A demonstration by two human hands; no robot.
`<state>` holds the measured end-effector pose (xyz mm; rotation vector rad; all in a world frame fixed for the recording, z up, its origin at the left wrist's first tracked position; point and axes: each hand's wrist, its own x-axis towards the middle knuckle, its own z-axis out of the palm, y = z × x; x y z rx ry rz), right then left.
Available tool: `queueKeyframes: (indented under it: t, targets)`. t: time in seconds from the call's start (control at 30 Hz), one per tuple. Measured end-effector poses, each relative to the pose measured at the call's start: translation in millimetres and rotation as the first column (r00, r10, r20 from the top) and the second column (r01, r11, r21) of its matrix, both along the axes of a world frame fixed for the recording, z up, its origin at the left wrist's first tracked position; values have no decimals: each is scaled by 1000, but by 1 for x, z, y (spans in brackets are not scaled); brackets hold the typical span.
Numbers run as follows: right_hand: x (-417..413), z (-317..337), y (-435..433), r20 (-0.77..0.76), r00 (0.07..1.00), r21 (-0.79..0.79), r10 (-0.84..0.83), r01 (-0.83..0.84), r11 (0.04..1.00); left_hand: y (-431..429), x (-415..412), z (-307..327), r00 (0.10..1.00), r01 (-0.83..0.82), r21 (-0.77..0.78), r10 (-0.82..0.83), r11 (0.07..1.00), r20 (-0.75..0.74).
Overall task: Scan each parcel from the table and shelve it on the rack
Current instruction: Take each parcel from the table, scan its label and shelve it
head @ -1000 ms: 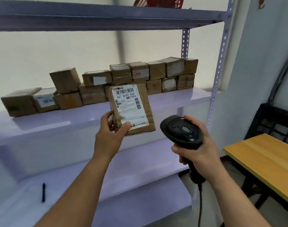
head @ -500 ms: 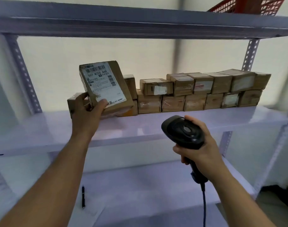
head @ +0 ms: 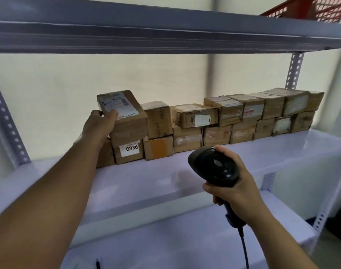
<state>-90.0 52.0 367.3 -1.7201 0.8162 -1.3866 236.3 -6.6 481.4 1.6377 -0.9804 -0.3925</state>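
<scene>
Lying on top of the box marked 0836 (head: 129,152), at the left end of the row of cartons (head: 243,117), the labelled parcel (head: 128,123) sat on the middle shelf (head: 165,177) of the rack (head: 294,70), touching the upright carton (head: 159,119) on its right. The left hand (head: 99,125) gripped its near left corner, thumb on the label, fingers curled round the side. Lower, in front of the shelf, the right hand (head: 236,190) had its fingers wrapped round the handle of the black scanner (head: 214,167). A red basket (head: 321,8) stood on the top shelf.
</scene>
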Motion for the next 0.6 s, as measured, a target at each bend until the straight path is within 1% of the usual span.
queueKeyframes:
  t: [0.07,0.17,0.23,0.4,0.6]
  targets:
    - [3,1,-3,4,1000,-2,-12,12,1000,-12,-1,-2,998,15,11,-15,1000,59]
    - [2,1,-5,8,1000,-3,-21,21,1000,-21,-3,-9,988,104,32,-107,994,113]
    - [0,0,-7,2,1000,-7,-29,29,1000,-23,-2,-13,980,129,40,-133,991,146]
    - [0,-3,-8,-13,999,12,-31,31,999,-29,7,-26,983,121,35,-125,992,134]
    - [-1,-1,-8,-11,1000,6,-4,4,1000,-26,8,-35,980,102,44,-108,994,165]
